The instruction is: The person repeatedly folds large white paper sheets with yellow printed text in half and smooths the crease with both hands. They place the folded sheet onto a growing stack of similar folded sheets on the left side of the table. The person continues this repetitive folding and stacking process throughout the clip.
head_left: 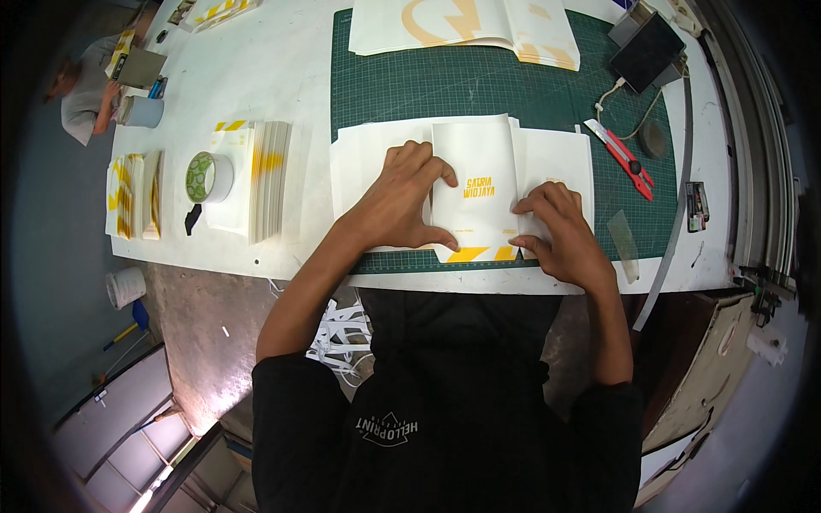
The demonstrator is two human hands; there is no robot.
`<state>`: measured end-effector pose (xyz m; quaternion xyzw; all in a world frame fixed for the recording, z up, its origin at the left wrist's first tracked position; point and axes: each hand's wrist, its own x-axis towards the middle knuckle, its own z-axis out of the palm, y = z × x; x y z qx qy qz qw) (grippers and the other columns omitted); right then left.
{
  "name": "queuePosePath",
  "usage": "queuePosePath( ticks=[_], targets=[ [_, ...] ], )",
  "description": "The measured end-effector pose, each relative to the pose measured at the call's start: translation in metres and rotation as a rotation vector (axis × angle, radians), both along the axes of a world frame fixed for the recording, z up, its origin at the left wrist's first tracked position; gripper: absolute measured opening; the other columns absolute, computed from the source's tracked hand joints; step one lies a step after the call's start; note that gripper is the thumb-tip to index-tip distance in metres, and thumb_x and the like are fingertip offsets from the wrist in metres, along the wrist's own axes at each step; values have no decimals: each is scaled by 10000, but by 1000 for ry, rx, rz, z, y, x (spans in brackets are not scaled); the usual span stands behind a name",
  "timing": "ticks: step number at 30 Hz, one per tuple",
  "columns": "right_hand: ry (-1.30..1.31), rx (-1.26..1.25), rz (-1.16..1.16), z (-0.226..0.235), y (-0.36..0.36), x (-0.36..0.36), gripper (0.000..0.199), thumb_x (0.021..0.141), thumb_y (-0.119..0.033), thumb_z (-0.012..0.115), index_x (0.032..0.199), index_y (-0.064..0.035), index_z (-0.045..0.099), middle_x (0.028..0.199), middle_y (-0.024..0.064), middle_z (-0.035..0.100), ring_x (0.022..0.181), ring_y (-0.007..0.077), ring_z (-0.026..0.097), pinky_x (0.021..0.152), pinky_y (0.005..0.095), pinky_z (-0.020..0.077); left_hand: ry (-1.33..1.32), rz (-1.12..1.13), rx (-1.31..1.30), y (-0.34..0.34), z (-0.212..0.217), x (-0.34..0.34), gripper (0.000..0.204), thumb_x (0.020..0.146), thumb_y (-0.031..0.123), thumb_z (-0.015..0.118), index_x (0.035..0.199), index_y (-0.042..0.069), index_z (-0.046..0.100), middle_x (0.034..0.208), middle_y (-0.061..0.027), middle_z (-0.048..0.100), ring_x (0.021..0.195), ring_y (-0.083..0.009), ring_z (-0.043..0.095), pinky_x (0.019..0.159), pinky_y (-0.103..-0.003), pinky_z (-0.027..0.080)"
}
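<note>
Counter (295,77) bright, evenly lit; hands (398,197) sharp. Floor (209,359) glare lower left. Fisheye bowing, rim black.

We see a narrow white paper (479,214) lying face up over the mat (453,85), with yellow lettering near its centre and slanted yellow stripes along the near edge. White panels (556,158) spread to its left and right; we cannot tell if all are one sheet.
</note>
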<state>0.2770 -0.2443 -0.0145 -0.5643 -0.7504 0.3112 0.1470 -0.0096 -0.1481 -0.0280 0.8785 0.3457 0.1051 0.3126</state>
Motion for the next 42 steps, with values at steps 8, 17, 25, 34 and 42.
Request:
queuePosePath(
  ticks=[8,17,25,34,42],
  targets=[
    [-29,79,-14,-1,-3,-1,480,774,-157,904,1194,-117,675,1203,91,591,1232,315,529,1090,434,399,84,3,80,-1,4,0,854,558,493,1035,1201,139,599,1156,-151,493,1198,-362,454,1082,-483,379],
    [35,71,-101,-6,-6,-1,478,816,-139,885,1231,-102,652,1184,121,597,1227,305,531,1117,507,307,121,50,91,-3,5,6,922,487,576,1021,1172,93,635,1104,-115,502,1185,-322,463,1125,-476,308],
    [23,117,-263,-11,34,-9,527,772,-190,919,1213,-114,641,1096,72,622,1104,251,572,1022,444,318,117,37,54,-2,1,4,972,473,568,1031,1201,80,611,1109,-121,480,1165,-327,460,1114,-482,313],
    [-42,125,-409,-27,128,1,548,740,-338,965,1144,-135,656,942,18,621,984,210,575,944,424,328,122,18,48,0,2,6,1026,458,548,1042,1247,76,588,1142,-128,486,1189,-332,459,1122,-483,314],
    [226,288,-462,-32,113,11,395,846,-283,898,1115,-78,695,977,76,692,953,226,653,873,413,458,122,32,45,1,4,7,1084,459,549,1042,1298,48,575,1178,-159,500,1222,-350,461,1140,-493,300]
  ],
)
